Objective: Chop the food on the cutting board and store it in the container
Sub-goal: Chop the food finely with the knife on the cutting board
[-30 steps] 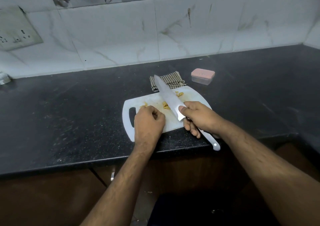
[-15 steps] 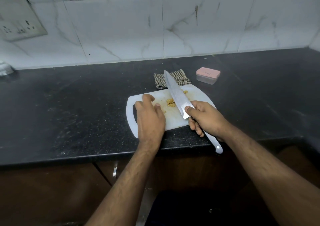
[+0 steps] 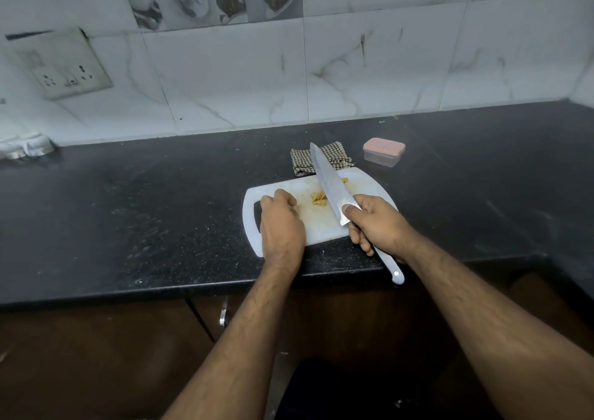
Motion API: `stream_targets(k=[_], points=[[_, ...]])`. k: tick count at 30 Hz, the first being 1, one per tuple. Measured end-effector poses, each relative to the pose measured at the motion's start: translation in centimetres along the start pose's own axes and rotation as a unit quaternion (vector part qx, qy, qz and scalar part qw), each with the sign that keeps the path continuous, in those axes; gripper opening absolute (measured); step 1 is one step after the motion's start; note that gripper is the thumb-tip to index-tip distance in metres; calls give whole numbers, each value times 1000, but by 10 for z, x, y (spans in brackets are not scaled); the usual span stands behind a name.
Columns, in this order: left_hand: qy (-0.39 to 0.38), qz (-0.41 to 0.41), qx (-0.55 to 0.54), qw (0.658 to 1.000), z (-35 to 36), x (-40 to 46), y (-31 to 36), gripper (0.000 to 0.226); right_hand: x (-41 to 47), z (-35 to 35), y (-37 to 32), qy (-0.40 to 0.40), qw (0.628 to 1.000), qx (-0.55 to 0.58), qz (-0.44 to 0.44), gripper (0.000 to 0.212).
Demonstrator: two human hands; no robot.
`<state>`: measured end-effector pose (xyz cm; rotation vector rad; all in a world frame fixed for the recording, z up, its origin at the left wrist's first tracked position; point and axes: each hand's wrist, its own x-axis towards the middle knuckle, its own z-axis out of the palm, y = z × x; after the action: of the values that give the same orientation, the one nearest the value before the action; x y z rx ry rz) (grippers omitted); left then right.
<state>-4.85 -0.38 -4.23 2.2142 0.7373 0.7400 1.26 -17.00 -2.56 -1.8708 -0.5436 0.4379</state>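
A white cutting board (image 3: 324, 233) lies near the front edge of the black counter. Small yellowish food pieces (image 3: 319, 198) sit at its middle, with a few more bits at the far side, right of the blade. My right hand (image 3: 376, 223) grips a large knife (image 3: 331, 185) where blade meets handle, thumb on the blade's flat; the blade slants away over the board, just right of the food. My left hand (image 3: 281, 223) rests on the board's left end over the handle slot, fingers curled, left of the food. A small clear container with a pink lid (image 3: 383, 151) stands closed behind the board to the right.
A folded checked cloth (image 3: 300, 162) lies right behind the board, under the knife tip. The counter's front edge (image 3: 193, 287) runs just under my wrists. A tiled wall with a socket plate (image 3: 69, 72) backs the counter; a white rag (image 3: 25, 146) lies at far left.
My left hand has shifted left, from the board's middle to its left end, uncovering the food. The knife stays slanted over the board in my right hand.
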Motion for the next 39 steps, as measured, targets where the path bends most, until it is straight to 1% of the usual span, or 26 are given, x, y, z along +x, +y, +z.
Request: stream_targets(k=[5, 8, 12, 15, 17, 19, 21, 26, 30, 35, 37, 39], points=[[-10, 7, 8, 1000, -3, 1, 0, 11, -1, 1, 1, 16, 1000, 15, 4, 19], [-30, 48, 37, 998, -1, 5, 4, 19, -1, 0, 1, 21, 1000, 18, 4, 19], [-86, 91, 88, 988, 12, 21, 16, 31, 0, 0, 1, 23, 999, 24, 7, 21], [-105, 115, 112, 981, 21, 31, 19, 22, 0, 0, 1, 24, 999, 23, 7, 21], [-92, 134, 121, 979, 24, 32, 17, 21, 1, 0, 1, 23, 999, 23, 5, 20], [-58, 155, 128, 978, 25, 31, 15, 22, 3, -1, 2, 23, 999, 23, 4, 21], [-40, 161, 114, 980, 25, 31, 15, 19, 3, -2, 3, 20, 1000, 22, 1, 21], [-51, 159, 71, 983, 23, 29, 16, 7, 4, 0, 3, 21, 999, 26, 1, 20], [-57, 173, 34, 983, 23, 24, 16, 14, 5, 0, 4, 26, 999, 25, -1, 20], [-52, 154, -31, 986, 14, 9, 11, 8, 6, -1, 5, 33, 999, 19, 5, 23], [-61, 138, -35, 988, 11, 2, 8, 8, 7, 0, 5, 32, 999, 21, 7, 23], [-62, 130, -18, 989, 9, -3, 4, 10, 7, 0, 5, 31, 999, 22, 6, 22]])
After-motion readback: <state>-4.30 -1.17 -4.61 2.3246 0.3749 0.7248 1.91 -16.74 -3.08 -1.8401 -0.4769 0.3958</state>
